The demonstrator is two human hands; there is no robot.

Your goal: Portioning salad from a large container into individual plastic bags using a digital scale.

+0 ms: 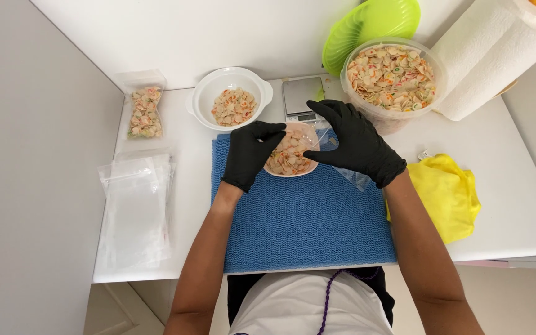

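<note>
On the blue mat [305, 217] of the white worktop [516, 205], the left hand [250, 152] and right hand [356, 141], both in black gloves, close their grip on a small pink bowl [293, 156] of shell-shaped snacks, with a clear bag [352, 177] under the right palm. Behind stand a white bowl [231, 98], a small scale [302, 98] and a big tub [393, 77] of the same snacks. Empty bags [134, 208] lie left, a yellow cloth [445, 192] right.

White table [504, 205] — blue mat [305, 229], yellow cloth [448, 192], empty bags [134, 211].
</note>
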